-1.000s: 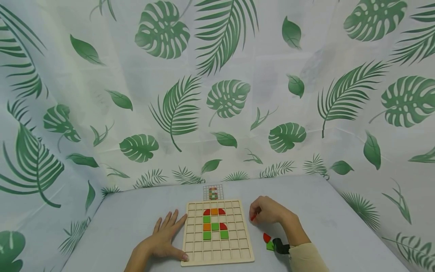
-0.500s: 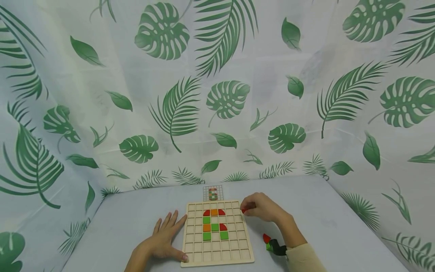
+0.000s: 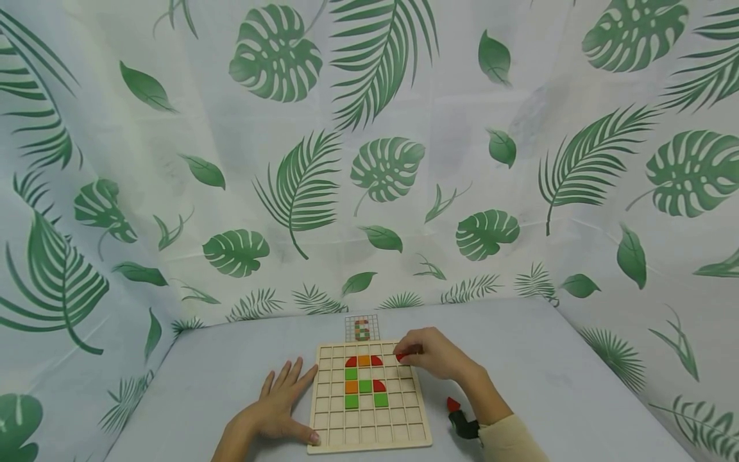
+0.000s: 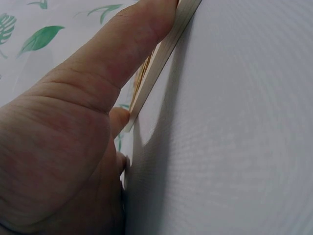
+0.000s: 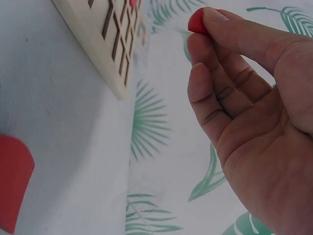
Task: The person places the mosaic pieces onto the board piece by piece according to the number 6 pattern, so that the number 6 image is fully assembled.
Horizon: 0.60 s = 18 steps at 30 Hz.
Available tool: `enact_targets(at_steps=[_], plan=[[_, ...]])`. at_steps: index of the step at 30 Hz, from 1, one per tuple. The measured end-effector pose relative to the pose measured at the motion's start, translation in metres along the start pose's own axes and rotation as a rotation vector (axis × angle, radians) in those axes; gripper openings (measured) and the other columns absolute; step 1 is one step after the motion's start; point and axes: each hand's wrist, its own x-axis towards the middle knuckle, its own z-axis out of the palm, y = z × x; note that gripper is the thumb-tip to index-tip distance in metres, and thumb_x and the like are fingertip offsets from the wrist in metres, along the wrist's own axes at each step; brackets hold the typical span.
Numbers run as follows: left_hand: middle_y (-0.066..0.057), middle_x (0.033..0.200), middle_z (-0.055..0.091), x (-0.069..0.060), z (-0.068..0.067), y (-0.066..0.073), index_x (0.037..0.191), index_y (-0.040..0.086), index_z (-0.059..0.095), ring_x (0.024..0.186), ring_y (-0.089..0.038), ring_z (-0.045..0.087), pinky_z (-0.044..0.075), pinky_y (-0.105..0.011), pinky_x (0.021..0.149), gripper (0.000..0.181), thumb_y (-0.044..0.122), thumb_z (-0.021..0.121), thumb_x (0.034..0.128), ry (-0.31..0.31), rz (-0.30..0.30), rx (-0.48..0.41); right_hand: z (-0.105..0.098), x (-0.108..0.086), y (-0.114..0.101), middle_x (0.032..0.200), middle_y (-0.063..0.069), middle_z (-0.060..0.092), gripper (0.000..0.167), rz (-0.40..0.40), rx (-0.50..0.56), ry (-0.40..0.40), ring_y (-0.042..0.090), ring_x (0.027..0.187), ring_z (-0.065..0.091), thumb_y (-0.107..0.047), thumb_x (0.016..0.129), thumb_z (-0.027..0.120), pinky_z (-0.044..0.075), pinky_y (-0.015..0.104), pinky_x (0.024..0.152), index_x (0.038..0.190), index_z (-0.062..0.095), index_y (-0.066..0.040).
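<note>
A wooden grid board (image 3: 369,427) lies on the table with red, orange and green tiles set in some of its squares. My left hand (image 3: 277,405) rests spread at the board's left side, its thumb on the near left corner and its fingertips against the left edge. In the left wrist view the thumb (image 4: 132,39) touches the board's rim. Over the board's far right part, my right hand (image 3: 435,354) pinches a red quarter-round tile (image 5: 197,22) between thumb and fingers, held above the surface.
Behind the board lies a small pattern card (image 3: 362,328) with a coloured figure on a grid. Right of the board another red tile (image 3: 453,404) lies on the table, partly covered by the black wrist camera (image 3: 464,425). A leaf-patterned cloth (image 3: 369,244) hangs behind.
My right hand has moved left from beside the board to over its far right part, carrying the red tile. The left hand has stayed in place.
</note>
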Motion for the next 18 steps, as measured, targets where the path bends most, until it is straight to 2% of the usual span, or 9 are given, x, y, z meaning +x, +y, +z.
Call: enact_targets(at_steps=[5, 9, 18], plan=[[-0.018, 0.175, 0.003, 0.000, 0.000, 0.000, 0.167, 0.027, 0.025, 0.162, -0.044, -0.005, -0.009, -0.072, 0.124, 0.139, 0.079, 0.087, 0.0545, 0.002, 0.004, -0.003, 0.005, 0.002, -0.007, 0.097, -0.005, 0.073, 0.016, -0.005, -0.001, 0.001, 0.007, 0.081, 0.060, -0.010, 0.094, 0.077, 0.055, 0.023, 0.072, 0.106, 0.080, -0.020], [-0.017, 0.176, 0.004, -0.002, 0.000, 0.001, 0.167, 0.027, 0.026, 0.162, -0.043, -0.004, -0.009, -0.071, 0.124, 0.138, 0.078, 0.087, 0.0545, 0.009, 0.011, -0.014, 0.011, 0.005, -0.009, 0.096, -0.005, 0.071, 0.014, -0.023, 0.007, -0.007, 0.007, 0.080, 0.060, -0.011, 0.095, 0.076, 0.055, 0.023, 0.071, 0.107, 0.080, -0.016], [-0.018, 0.176, 0.004, -0.003, -0.001, 0.001, 0.167, 0.027, 0.025, 0.162, -0.044, -0.004, -0.009, -0.071, 0.124, 0.137, 0.078, 0.087, 0.0555, 0.002, 0.015, -0.012, 0.019, 0.007, -0.019, 0.099, 0.001, 0.073, 0.022, -0.114, 0.045, -0.021, 0.005, 0.081, 0.064, -0.005, 0.095, 0.073, 0.058, 0.023, 0.071, 0.113, 0.080, -0.017]])
